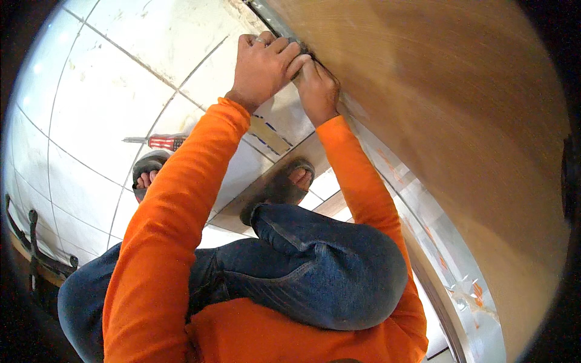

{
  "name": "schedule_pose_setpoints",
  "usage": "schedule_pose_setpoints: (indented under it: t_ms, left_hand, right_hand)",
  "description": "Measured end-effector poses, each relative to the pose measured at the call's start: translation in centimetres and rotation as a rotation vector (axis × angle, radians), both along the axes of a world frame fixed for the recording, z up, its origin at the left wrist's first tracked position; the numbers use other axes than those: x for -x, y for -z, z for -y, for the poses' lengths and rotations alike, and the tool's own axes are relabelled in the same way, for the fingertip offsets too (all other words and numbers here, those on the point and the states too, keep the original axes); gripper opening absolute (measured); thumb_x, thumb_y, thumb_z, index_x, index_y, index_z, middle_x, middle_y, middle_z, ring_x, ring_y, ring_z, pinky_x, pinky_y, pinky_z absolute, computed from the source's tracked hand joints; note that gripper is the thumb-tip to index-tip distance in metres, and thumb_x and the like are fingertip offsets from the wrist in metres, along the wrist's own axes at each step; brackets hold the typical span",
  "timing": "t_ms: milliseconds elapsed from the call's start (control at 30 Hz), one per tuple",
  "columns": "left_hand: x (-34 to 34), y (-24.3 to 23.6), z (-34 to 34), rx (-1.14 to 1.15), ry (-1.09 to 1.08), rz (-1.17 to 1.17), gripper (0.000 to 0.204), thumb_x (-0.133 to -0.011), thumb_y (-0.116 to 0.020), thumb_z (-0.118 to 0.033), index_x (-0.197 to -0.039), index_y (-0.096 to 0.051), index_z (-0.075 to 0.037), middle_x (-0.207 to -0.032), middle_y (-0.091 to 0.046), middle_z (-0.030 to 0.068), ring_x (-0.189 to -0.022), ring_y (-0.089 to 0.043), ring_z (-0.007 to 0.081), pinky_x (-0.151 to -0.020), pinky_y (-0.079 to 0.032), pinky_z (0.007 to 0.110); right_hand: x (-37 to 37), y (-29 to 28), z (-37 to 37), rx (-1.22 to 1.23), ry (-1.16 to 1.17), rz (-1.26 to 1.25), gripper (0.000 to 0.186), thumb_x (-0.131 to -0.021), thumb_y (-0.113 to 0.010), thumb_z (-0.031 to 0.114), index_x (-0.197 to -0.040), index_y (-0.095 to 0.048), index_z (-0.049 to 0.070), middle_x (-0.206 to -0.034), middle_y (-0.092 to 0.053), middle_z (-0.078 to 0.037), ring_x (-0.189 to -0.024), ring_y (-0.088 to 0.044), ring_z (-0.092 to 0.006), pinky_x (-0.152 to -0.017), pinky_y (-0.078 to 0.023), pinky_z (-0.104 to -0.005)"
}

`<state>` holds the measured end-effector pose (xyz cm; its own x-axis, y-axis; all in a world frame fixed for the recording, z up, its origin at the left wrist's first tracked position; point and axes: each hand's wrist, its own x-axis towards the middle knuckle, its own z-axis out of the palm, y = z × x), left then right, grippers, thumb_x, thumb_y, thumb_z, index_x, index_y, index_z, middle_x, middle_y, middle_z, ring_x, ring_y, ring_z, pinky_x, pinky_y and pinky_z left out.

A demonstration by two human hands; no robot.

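Note:
My left hand (261, 68) and my right hand (318, 92) meet at the lower edge of a large brown wooden panel (436, 121). Fingers of both are curled, the left hand's over the top and the right hand's close beside it, touching. Something dark (294, 46) shows between them at the panel's edge; its kind is hidden by my fingers. On the tiles left of my left forearm lies a screwdriver (162, 142) with a red, patterned handle and a metal shank. Below my hands is a flat beige strip (270, 134) with blue marks along it.
I squat on a white tiled floor (103, 91) with dark joints. A wood-coloured plank (236, 212) lies under my right sandal (284, 184). Clear plastic wrap (469, 296) runs along the panel's edge at right. Dark curved metal bars (36, 248) stand at far left.

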<state>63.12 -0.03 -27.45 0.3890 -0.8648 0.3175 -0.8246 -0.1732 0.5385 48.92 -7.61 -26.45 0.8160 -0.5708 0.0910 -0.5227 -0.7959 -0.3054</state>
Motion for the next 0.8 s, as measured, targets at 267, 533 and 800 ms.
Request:
schedule_pose_setpoints:
  t_ms: [267, 533, 800]
  left_hand:
    - [0.0, 0.3, 0.0, -0.008, -0.083, 0.055, 0.021, -0.087, -0.067, -0.039, -0.090, -0.065, -0.018, -0.086, -0.061, 0.0001, -0.085, -0.059, 0.0246, -0.072, -0.039, 0.044]
    - [-1.3, -1.0, -0.7, -0.131, -0.078, -0.186, 0.031, -0.090, -0.064, -0.041, -0.102, -0.063, -0.013, -0.104, -0.064, 0.0047, -0.097, -0.058, 0.0307, -0.079, -0.040, 0.046]
    - [-0.7, -2.3, -0.4, -0.088, 0.003, -0.078, 0.033, -0.094, -0.060, -0.043, -0.101, -0.064, -0.011, -0.103, -0.064, 0.0094, -0.100, -0.059, 0.0319, -0.083, -0.041, 0.049]
  right_hand:
    - [-1.2, -0.1, -0.1, 0.095, -0.014, -0.067, 0.008, -0.084, -0.064, 0.009, -0.090, -0.061, 0.004, -0.082, -0.069, -0.016, -0.074, -0.068, -0.0362, -0.066, -0.056, -0.0460]
    - [-3.0, -3.1, -0.9, -0.113, 0.058, -0.114, 0.012, -0.090, -0.055, 0.010, -0.098, -0.062, 0.003, -0.093, -0.066, -0.016, -0.087, -0.067, -0.0375, -0.076, -0.055, -0.0497]
    - [-0.5, -4.2, -0.7, 0.069, -0.039, -0.029, 0.015, -0.086, -0.064, 0.010, -0.099, -0.063, 0.005, -0.089, -0.061, -0.013, -0.081, -0.066, -0.0357, -0.066, -0.055, -0.0454]
